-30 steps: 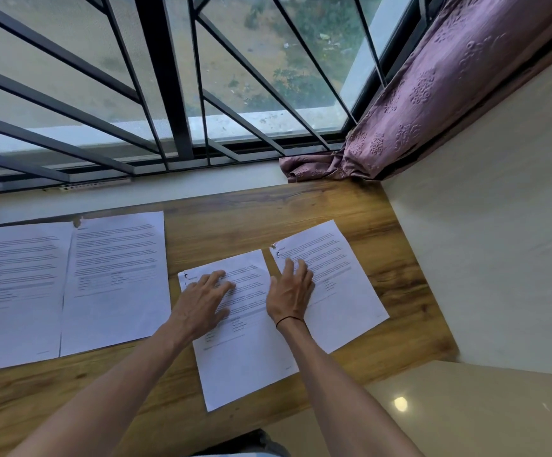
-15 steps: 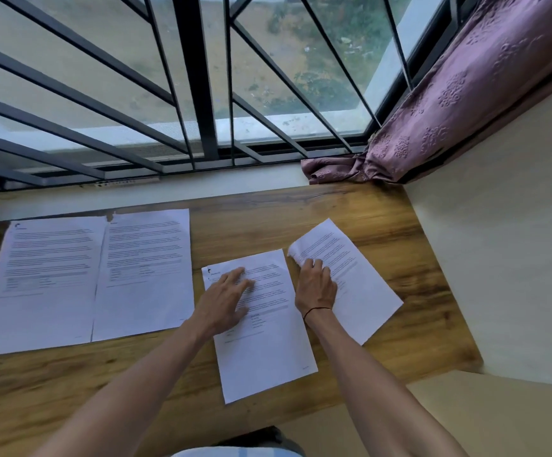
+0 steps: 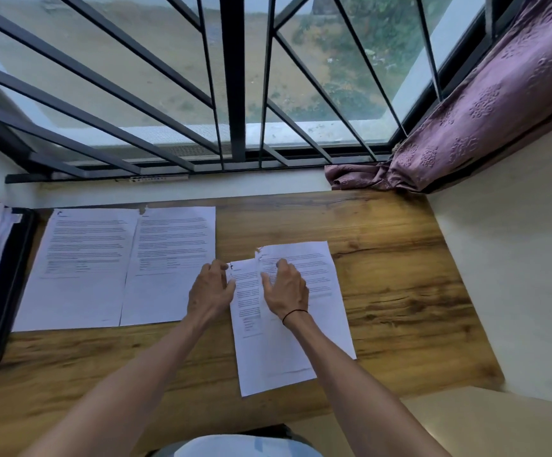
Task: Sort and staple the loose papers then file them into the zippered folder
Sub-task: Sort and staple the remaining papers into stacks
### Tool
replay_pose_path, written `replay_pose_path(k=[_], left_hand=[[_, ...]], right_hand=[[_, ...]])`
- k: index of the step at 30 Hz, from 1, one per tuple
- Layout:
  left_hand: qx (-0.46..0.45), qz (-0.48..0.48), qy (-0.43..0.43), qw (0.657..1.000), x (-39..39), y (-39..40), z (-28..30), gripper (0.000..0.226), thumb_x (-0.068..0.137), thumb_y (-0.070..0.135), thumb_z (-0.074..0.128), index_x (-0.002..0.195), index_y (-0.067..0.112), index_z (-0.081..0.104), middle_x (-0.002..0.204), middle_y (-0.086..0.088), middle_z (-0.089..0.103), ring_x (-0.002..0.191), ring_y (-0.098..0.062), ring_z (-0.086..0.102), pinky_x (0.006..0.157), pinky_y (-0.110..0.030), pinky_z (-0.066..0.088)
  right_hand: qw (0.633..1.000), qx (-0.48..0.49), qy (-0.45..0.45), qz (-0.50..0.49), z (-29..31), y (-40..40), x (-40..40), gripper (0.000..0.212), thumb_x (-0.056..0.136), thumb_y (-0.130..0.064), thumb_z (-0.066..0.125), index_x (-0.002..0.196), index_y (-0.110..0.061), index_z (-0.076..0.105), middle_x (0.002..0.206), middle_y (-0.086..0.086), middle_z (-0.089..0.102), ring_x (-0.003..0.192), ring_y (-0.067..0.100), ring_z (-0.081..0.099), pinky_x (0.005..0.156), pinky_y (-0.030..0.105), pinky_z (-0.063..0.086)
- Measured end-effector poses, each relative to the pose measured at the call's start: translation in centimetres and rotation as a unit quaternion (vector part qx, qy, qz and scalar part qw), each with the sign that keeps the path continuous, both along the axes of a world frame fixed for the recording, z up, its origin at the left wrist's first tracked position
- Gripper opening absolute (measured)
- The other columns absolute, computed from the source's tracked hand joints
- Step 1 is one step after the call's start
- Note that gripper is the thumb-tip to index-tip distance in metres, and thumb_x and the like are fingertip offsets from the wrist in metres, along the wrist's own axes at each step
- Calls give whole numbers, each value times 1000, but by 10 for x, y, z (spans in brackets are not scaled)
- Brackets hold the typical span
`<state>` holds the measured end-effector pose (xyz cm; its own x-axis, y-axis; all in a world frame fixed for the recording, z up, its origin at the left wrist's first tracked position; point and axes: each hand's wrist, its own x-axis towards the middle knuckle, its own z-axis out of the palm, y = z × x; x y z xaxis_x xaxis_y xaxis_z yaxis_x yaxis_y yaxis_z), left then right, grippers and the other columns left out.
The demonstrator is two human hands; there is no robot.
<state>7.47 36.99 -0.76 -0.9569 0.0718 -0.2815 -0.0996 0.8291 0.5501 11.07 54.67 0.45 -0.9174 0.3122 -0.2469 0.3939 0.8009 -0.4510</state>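
Right hand (image 3: 286, 288) fingers spread flat on top sheet (image 3: 304, 272); left hand (image 3: 210, 291), fingers loosely bent, beside lower sheet (image 3: 246, 308). Misaligned corners likely if top slides askew.

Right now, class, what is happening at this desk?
A person is sorting printed papers on a wooden desk. The right hand rests on one sheet that overlaps a second sheet, and the left hand steadies that one's edge. Two more sheets lie side by side further left, beside an open zippered folder. No stapler shows.
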Motion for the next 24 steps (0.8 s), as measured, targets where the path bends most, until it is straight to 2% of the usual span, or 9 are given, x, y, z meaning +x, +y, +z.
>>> replay_pose_path(k=[2, 4, 8, 10, 13, 16, 18, 22, 24], left_hand=[[17, 19, -16, 1000, 2, 1, -2, 37, 94, 37, 69, 124, 18, 58, 110, -2, 64, 94, -18, 64, 73, -33, 54], [32, 36, -24, 999, 2, 4, -2, 37, 93, 33, 69, 124, 15, 59, 109, -4, 68, 91, -17, 65, 71, -32, 54], [63, 71, -53, 994, 1, 16, 1, 38, 93, 26, 72, 126, 12, 59, 109, -4, 72, 88, -17, 66, 69, -29, 52], [66, 83, -69, 992, 1, 21, 1, 38, 93, 26, 73, 125, 14, 57, 109, -1, 70, 87, -17, 65, 66, -27, 50], [80, 91, -88, 989, -2, 24, -2, 34, 93, 22, 73, 120, 17, 54, 102, 7, 64, 86, -16, 64, 61, -25, 48], [83, 106, -95, 986, -3, 22, -9, 35, 89, 9, 72, 118, 20, 56, 94, 6, 67, 87, -17, 67, 66, -28, 50], [85, 125, -100, 983, -2, 20, -13, 35, 88, 6, 71, 118, 19, 59, 96, 3, 69, 90, -19, 68, 70, -29, 52], [105, 137, -128, 977, -1, 24, -13, 23, 101, 22, 57, 121, 13, 62, 111, -2, 68, 95, -19, 62, 76, -34, 52], [128, 135, -149, 971, -2, 25, -11, 35, 107, 39, 45, 120, 10, 62, 113, -5, 66, 97, -20, 61, 73, -31, 47]], right_hand=[[998, 9, 43, -46, -3, 13, 1, 37, 100, -45, 56, 118, -12, 56, 111, 10, 64, 105, 31, 60, 77, 42, 55], [993, 64, 44, -92, -8, 34, 2, 42, 94, -40, 65, 122, -10, 56, 119, 14, 61, 114, 34, 53, 82, 45, 52], [974, 99, -81, -184, -17, 66, 13, 77, 81, -45, 78, 139, -12, 38, 140, 19, 42, 128, 40, 39, 96, 52, 44], [971, 97, -116, -183, -20, 68, 18, 80, 81, -47, 78, 139, -12, 34, 141, 18, 38, 128, 39, 37, 96, 51, 41], [977, 86, -112, -158, -22, 61, 22, 89, 76, -48, 83, 141, -14, 32, 141, 17, 34, 128, 38, 35, 95, 52, 41], [979, 73, -118, -146, -26, 48, 26, 102, 69, -50, 88, 145, -16, 29, 140, 16, 33, 126, 38, 34, 95, 53, 43], [980, 71, -122, -141, -26, 38, 31, 102, 67, -49, 90, 143, -16, 30, 137, 14, 33, 124, 36, 34, 93, 51, 43], [975, 49, -126, -178, -22, 30, 33, 90, 66, -40, 92, 133, -15, 36, 134, 13, 39, 122, 35, 39, 94, 46, 42], [969, 16, -131, -208, -21, 30, 29, 85, 68, -34, 91, 132, -14, 38, 134, 14, 43, 125, 35, 40, 95, 44, 41]])
